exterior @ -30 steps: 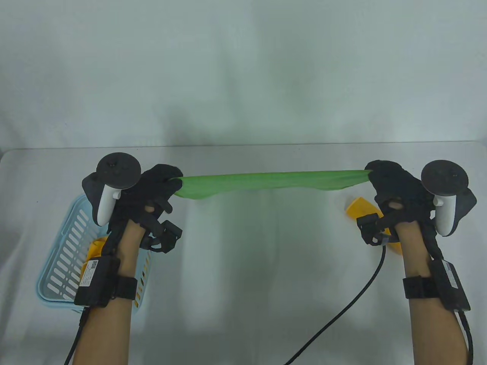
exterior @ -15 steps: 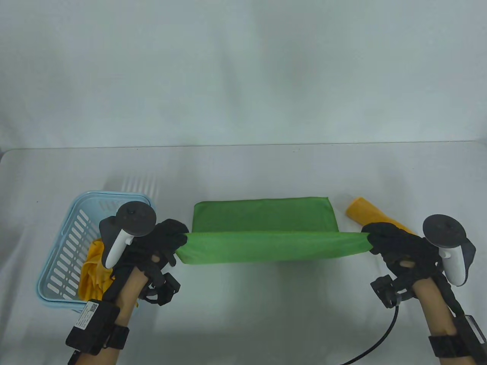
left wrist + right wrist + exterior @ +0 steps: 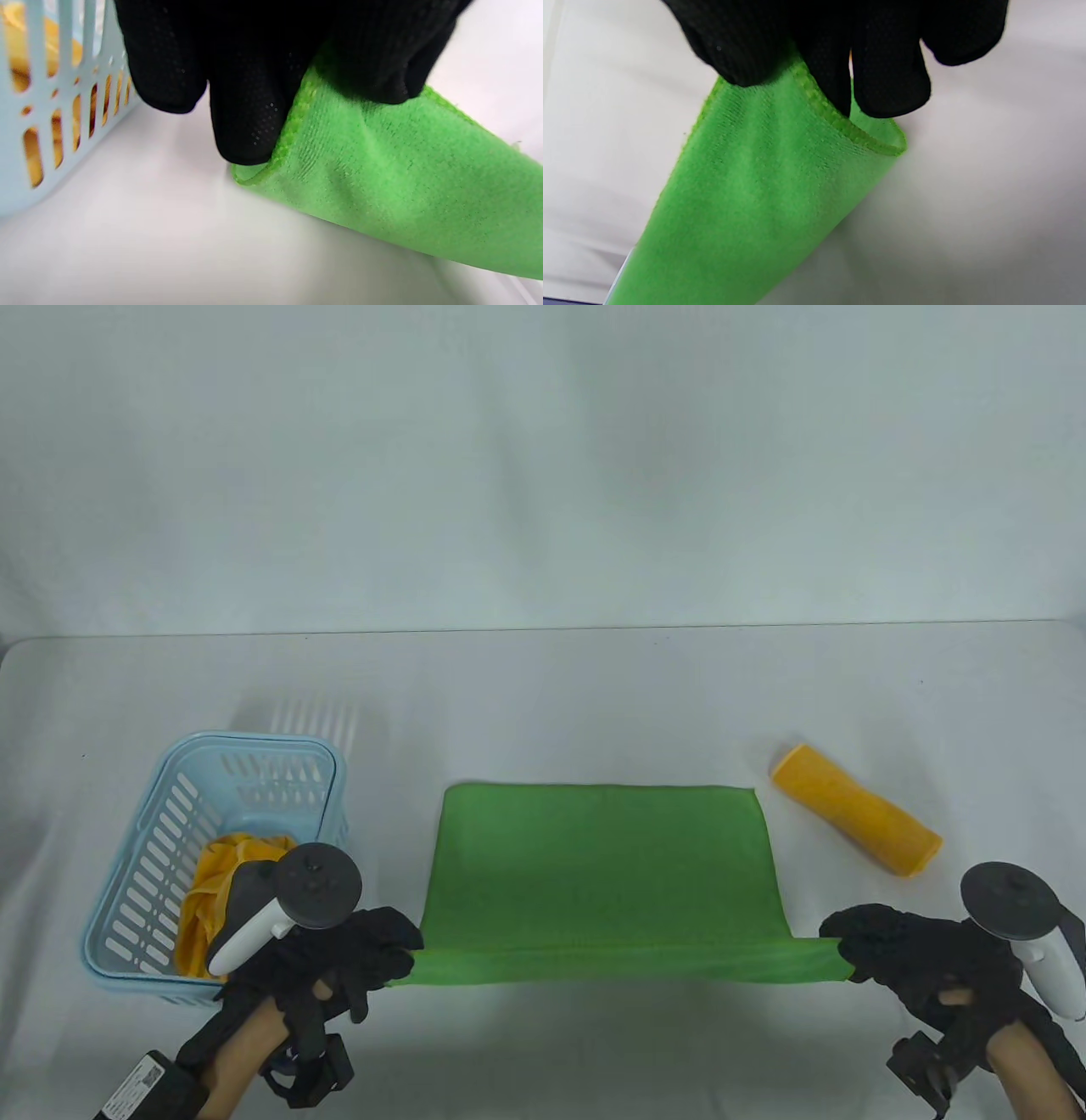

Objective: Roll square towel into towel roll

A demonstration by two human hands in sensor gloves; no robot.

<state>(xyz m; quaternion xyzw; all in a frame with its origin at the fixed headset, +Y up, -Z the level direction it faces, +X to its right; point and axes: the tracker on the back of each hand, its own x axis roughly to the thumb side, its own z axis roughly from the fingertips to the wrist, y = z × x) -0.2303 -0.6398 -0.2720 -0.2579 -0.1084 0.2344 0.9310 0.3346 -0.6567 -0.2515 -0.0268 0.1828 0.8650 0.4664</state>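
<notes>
Towel (image 3: 602, 865) between 2 hands; unlabelled

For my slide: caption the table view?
Both hands pinch green towel's near corners, spreading it flat.

A corner of the green towel (image 3: 755, 190) is pinched by the black-gloved fingers (image 3: 886, 76) of the right hand (image 3: 831, 38), which hang in from the top edge. The stitched hem is seen curving round just below the fingertips. From there the cloth is stretched down toward the lower left corner, lifted above the pale worktop (image 3: 988, 190), on which its shadow is cast.
</notes>
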